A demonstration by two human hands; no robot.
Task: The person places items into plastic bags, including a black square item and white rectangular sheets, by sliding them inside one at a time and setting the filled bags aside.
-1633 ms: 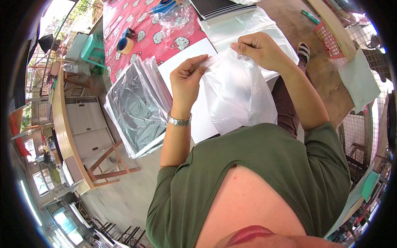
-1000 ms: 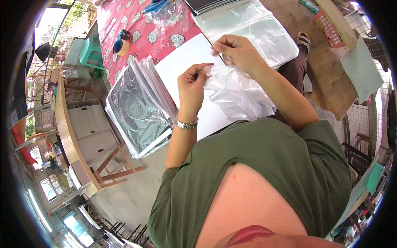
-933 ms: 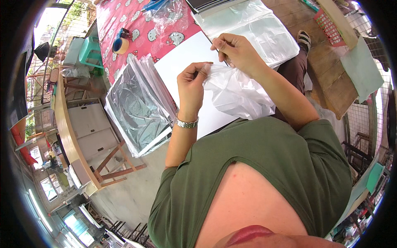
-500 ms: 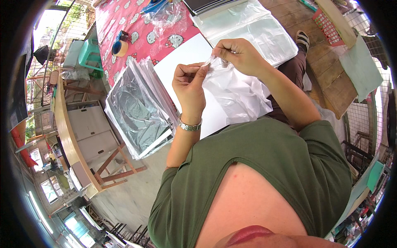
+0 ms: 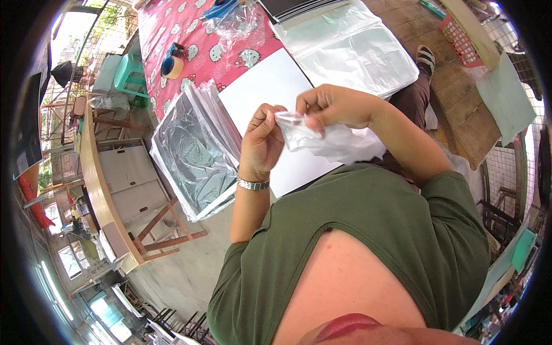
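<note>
Between my hands is a crumpled, see-through plastic bag (image 5: 345,146), its edge drawn up and its loose part falling toward my lap. My left hand (image 5: 262,137), wearing a metal watch, pinches one corner between thumb and fingers. At the bag's upper edge, my right hand (image 5: 342,106) has its fingers curled against the plastic; its thumb is slightly blurred. Under both hands lies a white flat sheet or board (image 5: 261,80). To the left sits a stack of dark flat pieces in clear plastic (image 5: 195,149). A pile of clear plastic bags (image 5: 356,49) lies on the right.
A pink patterned cloth (image 5: 172,34) covers the table. On it are a tape roll on a blue dispenser (image 5: 172,66) and crumpled clear wrap (image 5: 241,26). Black flat pieces (image 5: 299,8) lie at the far edge. A red basket (image 5: 460,40) stands right, a green stool (image 5: 131,75) left.
My hands have come slightly nearer to my body. The bag has been gathered up and its edge spread between them, with my right hand lower than before.
</note>
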